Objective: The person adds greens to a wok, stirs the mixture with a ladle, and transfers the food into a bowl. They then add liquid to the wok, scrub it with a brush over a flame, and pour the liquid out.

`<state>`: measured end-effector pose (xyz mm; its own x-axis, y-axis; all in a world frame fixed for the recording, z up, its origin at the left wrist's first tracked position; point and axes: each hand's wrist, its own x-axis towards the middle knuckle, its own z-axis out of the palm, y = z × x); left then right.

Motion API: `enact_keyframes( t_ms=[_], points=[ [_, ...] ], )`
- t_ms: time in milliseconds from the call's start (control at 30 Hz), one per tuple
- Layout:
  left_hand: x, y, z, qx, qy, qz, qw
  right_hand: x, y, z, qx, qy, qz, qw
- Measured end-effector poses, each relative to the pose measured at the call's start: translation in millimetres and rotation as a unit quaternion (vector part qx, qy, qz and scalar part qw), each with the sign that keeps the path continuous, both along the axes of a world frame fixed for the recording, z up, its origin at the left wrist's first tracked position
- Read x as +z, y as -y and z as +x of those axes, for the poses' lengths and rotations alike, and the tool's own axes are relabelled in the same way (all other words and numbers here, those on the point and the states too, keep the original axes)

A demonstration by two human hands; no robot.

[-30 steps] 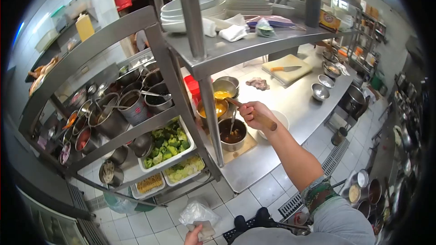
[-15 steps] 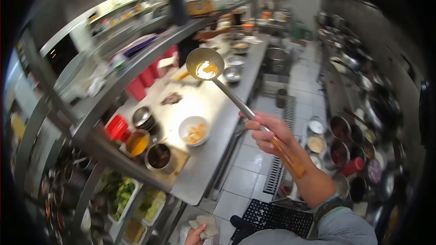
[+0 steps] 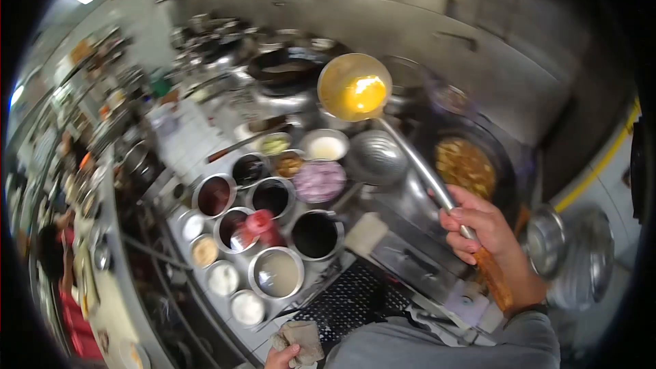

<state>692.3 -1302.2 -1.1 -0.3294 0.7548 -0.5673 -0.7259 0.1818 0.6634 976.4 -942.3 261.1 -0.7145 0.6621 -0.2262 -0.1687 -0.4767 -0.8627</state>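
Note:
My right hand (image 3: 478,222) is wrapped round the shaft of a long ladle (image 3: 417,157), just above its wooden grip. The ladle's bowl is raised over the stove area and holds a shiny yellow-orange liquid (image 3: 364,94). Close beyond this hand sits a dark wok (image 3: 504,164) with chunky food in brown sauce (image 3: 465,167). At the bottom edge, my left hand (image 3: 281,357), partly cut off by the frame, is closed on a folded beige cloth (image 3: 301,340).
Several metal pots of dark sauces (image 3: 318,234), a bowl of chopped purple onion (image 3: 319,181) and a red-capped bottle (image 3: 260,222) crowd the station. A metal strainer (image 3: 378,157) lies left of the wok. Across the aisle runs a counter (image 3: 130,287); a person's arm (image 3: 66,273) shows there.
My view has swung right from the counter to the stove. The filled ladle has come along in my right hand, now left of the wok. My left hand still grips the cloth.

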Motion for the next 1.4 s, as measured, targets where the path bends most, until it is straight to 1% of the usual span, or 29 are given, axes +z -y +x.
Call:
enact_keyframes(
  t_ms=[67, 100, 133, 233, 333, 400, 433, 533, 567, 667, 700, 800, 833, 933, 967, 1033, 1100, 1167, 1200, 1233, 1333, 1400],
  points=[
    [-5, -45, 18, -0.075, 0.000, 0.007, 0.997, -2, -16, 59, -0.098, 0.056, 0.008, 0.994],
    [0, -64, 26, -0.097, -0.001, 0.000, 0.995, -1, -15, 80, -0.151, 0.088, 0.004, 0.985],
    [5, -90, 36, -0.115, -0.003, -0.007, 0.993, -4, -21, 102, -0.178, 0.098, -0.003, 0.979],
    [22, -160, 64, -0.162, -0.027, -0.009, 0.986, -16, -32, 157, -0.242, 0.138, -0.021, 0.960],
    [31, -207, 78, -0.207, -0.077, -0.022, 0.975, -29, -33, 191, -0.268, 0.147, -0.039, 0.951],
    [44, -232, 85, -0.246, -0.104, -0.012, 0.964, -41, -38, 206, -0.257, 0.124, -0.058, 0.957],
    [41, -240, 86, -0.249, -0.093, -0.009, 0.964, -47, -42, 212, -0.250, 0.111, -0.066, 0.960],
    [44, -259, 91, -0.264, -0.103, -0.050, 0.958, -64, -57, 216, -0.248, 0.062, -0.084, 0.963],
    [40, -264, 92, -0.265, -0.072, -0.053, 0.960, -67, -62, 214, -0.252, 0.037, -0.096, 0.962],
    [35, -276, 99, -0.269, -0.093, -0.030, 0.958, -84, -82, 214, -0.267, 0.013, -0.089, 0.959],
    [38, -279, 100, -0.275, -0.086, -0.048, 0.956, -85, -87, 212, -0.287, 0.033, -0.074, 0.955],
    [30, -279, 96, -0.276, -0.053, -0.037, 0.959, -91, -97, 217, -0.319, 0.055, -0.037, 0.945],
    [27, -279, 95, -0.280, -0.062, -0.040, 0.957, -92, -99, 222, -0.328, 0.070, -0.030, 0.942],
    [54, -291, 106, -0.272, -0.040, -0.055, 0.960, -88, -94, 239, -0.357, 0.102, -0.019, 0.928],
    [54, -299, 110, -0.264, -0.032, -0.058, 0.962, -74, -86, 239, -0.371, 0.134, -0.017, 0.919],
    [52, -320, 121, -0.246, -0.016, -0.063, 0.967, -67, -74, 249, -0.373, 0.141, -0.020, 0.917],
    [52, -353, 142, -0.246, 0.032, -0.019, 0.969, -55, -58, 250, -0.387, 0.147, -0.025, 0.910],
    [51, -391, 166, -0.282, 0.040, -0.014, 0.959, -55, -45, 257, -0.358, 0.142, -0.022, 0.923],
    [55, -409, 181, -0.305, 0.068, -0.009, 0.950, -55, -39, 260, -0.344, 0.139, -0.021, 0.928],
    [60, -424, 196, -0.328, 0.095, -0.004, 0.940, -55, -35, 260, -0.330, 0.114, -0.038, 0.936],
    [69, -457, 242, -0.339, 0.082, -0.020, 0.937, -56, -27, 256, -0.296, 0.040, -0.086, 0.951],
    [44, -464, 244, -0.375, 0.074, -0.010, 0.924, -64, -30, 247, -0.287, -0.004, -0.111, 0.951]
  ],
)
